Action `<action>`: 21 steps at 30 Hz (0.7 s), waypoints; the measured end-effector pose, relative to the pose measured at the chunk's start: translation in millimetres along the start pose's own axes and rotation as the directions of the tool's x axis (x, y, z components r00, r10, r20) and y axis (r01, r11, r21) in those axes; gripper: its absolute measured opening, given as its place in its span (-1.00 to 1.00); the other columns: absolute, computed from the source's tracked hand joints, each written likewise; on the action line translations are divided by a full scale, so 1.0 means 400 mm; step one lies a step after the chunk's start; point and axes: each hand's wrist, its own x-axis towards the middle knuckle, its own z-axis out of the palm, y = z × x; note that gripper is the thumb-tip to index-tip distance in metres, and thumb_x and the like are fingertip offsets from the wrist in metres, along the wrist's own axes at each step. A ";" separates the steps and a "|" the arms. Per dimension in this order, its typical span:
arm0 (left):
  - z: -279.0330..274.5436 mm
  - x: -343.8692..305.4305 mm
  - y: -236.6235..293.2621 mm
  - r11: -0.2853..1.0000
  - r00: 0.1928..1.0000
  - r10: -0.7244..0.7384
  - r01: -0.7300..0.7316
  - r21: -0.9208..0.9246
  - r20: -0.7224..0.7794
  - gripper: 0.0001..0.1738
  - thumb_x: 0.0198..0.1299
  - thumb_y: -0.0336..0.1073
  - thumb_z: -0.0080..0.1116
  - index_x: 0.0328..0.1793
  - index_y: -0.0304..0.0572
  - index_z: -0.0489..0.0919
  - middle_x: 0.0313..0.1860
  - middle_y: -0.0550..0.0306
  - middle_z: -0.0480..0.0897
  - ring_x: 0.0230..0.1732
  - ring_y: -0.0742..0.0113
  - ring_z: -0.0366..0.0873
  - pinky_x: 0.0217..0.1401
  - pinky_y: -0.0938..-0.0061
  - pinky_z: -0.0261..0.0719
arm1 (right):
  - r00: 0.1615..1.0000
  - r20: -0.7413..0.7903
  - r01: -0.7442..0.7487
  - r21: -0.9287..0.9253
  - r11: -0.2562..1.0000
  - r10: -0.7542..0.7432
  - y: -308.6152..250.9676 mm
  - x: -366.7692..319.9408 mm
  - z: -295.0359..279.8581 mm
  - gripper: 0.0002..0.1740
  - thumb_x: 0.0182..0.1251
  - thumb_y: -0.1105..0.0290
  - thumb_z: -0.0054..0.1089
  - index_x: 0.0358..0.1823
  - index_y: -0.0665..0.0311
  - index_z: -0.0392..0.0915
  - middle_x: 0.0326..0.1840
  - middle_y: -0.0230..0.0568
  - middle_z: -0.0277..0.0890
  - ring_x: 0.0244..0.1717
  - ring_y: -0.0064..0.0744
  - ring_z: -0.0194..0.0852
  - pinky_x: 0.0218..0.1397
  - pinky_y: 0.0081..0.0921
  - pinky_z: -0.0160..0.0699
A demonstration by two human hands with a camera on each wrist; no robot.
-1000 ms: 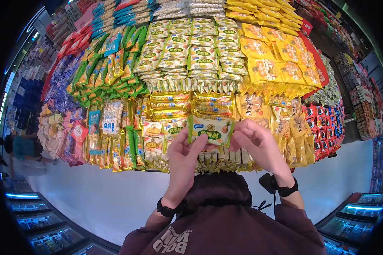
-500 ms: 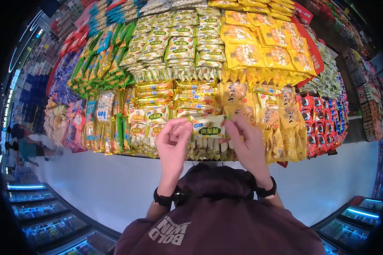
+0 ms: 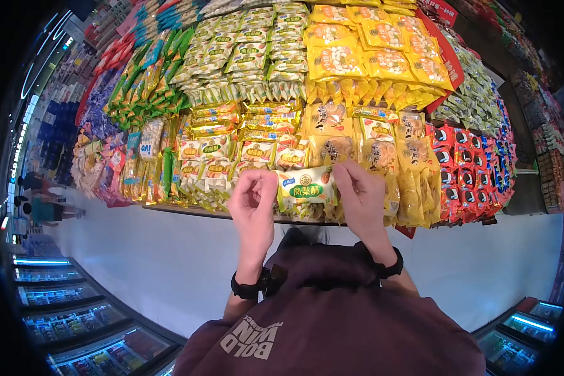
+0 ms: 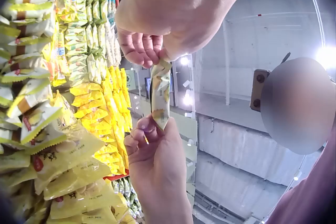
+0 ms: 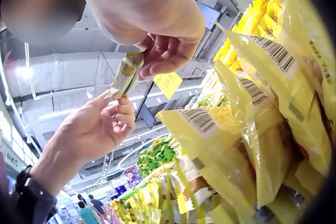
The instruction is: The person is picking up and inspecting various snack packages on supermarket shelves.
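Observation:
A small white and green packet of pineapple cake [image 3: 307,188] is held up in front of the snack display, its printed face toward the head camera. My left hand [image 3: 253,203] pinches one end of it between thumb and curled fingers. At the opposite end, my right hand [image 3: 365,203] pinches the wrapper the same way. Seen edge-on in the left wrist view, the packet [image 4: 161,95] spans the gap between both hands. The right wrist view has the packet [image 5: 126,79] tilted, with fingers at each end.
Behind the hands are stacked white and green packets [image 3: 250,57], yellow bags [image 3: 382,62] and red packets [image 3: 467,166]. Brown-yellow bags [image 3: 382,156] lie near my right hand. A pale floor [image 3: 150,244] runs along the display's front edge. People [image 3: 47,207] stand far left.
My left thumb has moved off the packet's face, and the left fingers now pinch its end. The display has shifted up and left in the head view.

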 end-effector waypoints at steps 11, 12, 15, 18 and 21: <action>0.073 -0.024 0.008 0.988 0.997 -0.075 0.077 -0.131 0.016 -0.93 0.45 -0.40 0.09 -0.14 -0.19 0.49 -0.35 0.41 0.42 -0.44 0.74 0.17 -0.44 0.73 0.12 | 0.928 0.226 -0.363 0.389 0.847 0.294 0.006 -0.046 -0.070 -0.68 0.60 0.25 -0.04 -0.29 0.33 0.44 -0.60 -0.39 0.41 -0.63 -0.70 0.36 -0.53 -0.68 0.33; 0.076 -0.027 0.009 0.986 0.997 -0.077 0.080 -0.149 0.023 -0.94 0.45 -0.40 0.09 -0.14 -0.18 0.49 -0.34 0.41 0.42 -0.45 0.74 0.17 -0.44 0.73 0.12 | 0.913 0.287 -0.387 0.394 0.834 0.288 0.010 -0.049 -0.076 -0.69 0.60 0.25 -0.04 -0.28 0.33 0.44 -0.59 -0.39 0.41 -0.62 -0.69 0.37 -0.52 -0.68 0.34; 0.066 -0.026 -0.013 0.995 0.997 -0.074 0.076 -0.070 0.032 -0.87 0.50 -0.32 0.03 -0.13 -0.19 0.46 -0.37 0.34 0.45 -0.46 0.70 0.36 -0.41 0.70 0.32 | 0.930 0.265 -0.355 0.477 0.804 0.254 0.003 -0.054 -0.077 -0.71 0.61 0.25 -0.06 -0.26 0.32 0.42 -0.56 -0.37 0.43 -0.60 -0.67 0.39 -0.51 -0.66 0.36; 0.088 -0.042 0.019 0.927 0.963 -0.235 0.262 -0.267 0.129 -0.77 0.55 -0.23 -0.07 -0.14 -0.22 0.41 -0.40 0.24 0.51 -0.45 0.50 0.57 -0.38 0.59 0.53 | 0.955 0.180 -0.295 0.535 0.791 0.235 0.005 -0.050 -0.073 -0.72 0.61 0.26 -0.08 -0.24 0.31 0.41 -0.54 -0.35 0.46 -0.57 -0.66 0.40 -0.51 -0.66 0.37; 0.084 -0.058 0.011 0.940 0.944 -0.251 0.291 -0.180 0.213 -0.70 0.58 -0.17 -0.15 -0.16 -0.25 0.38 -0.41 0.13 0.54 -0.47 0.32 0.65 -0.37 0.48 0.66 | 0.966 0.158 -0.257 0.523 0.813 0.204 0.006 -0.041 -0.080 -0.72 0.62 0.25 -0.10 -0.24 0.31 0.39 -0.52 -0.34 0.47 -0.58 -0.66 0.41 -0.51 -0.67 0.38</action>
